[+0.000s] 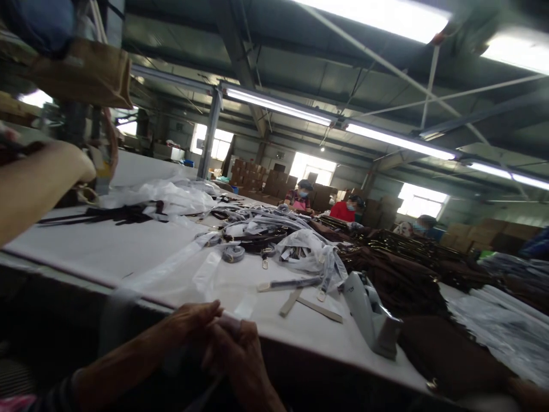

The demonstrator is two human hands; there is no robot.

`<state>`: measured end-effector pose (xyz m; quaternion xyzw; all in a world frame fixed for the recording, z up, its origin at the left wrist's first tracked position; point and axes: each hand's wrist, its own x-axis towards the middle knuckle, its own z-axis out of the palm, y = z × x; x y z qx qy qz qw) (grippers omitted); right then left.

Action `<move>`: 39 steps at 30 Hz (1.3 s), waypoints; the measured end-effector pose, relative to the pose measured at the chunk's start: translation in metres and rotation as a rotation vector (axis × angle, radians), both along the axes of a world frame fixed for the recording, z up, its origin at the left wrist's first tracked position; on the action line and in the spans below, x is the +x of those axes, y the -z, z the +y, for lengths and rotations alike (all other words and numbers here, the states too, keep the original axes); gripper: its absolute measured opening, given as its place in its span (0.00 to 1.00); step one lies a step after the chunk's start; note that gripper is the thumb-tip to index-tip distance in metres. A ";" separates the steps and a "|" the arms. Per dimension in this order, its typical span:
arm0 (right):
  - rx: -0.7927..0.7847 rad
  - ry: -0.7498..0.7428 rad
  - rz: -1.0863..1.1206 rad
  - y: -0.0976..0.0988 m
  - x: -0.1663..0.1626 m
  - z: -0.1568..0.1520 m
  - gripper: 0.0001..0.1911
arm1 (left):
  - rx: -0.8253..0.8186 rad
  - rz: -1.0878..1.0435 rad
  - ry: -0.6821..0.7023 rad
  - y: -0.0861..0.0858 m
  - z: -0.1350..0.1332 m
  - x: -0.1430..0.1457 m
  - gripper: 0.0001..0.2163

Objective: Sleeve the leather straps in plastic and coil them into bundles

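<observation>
My left hand [191, 320] reaches in from the lower left, its fingers closed and pinched together at the table's front edge. Against it, my right hand [240, 349] is also closed, the thumb and fingers bent inward. Something thin and pale seems to run between and below them, but blur and shadow hide what it is. Just beyond the hands, clear plastic film [208, 274] lies on the white table [86, 249]. Past it are a coiled grey strap [234, 253] with metal hardware, a straight grey strap [291, 283] and two flat beige strips [319, 309].
A grey tape dispenser [371, 315] stands at the right front edge. Dark brown bags [386, 263] are heaped beyond it, beside plastic-wrapped goods [506, 326]. Another person's arm [43, 183] enters at left, near dark straps [115, 213]. Several co-workers sit across the table.
</observation>
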<state>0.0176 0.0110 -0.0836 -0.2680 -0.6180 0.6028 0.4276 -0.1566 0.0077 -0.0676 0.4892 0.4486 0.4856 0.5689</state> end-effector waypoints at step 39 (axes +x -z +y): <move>0.264 0.425 -0.076 -0.041 0.058 0.052 0.14 | 0.075 -0.015 0.169 -0.018 0.048 0.085 0.18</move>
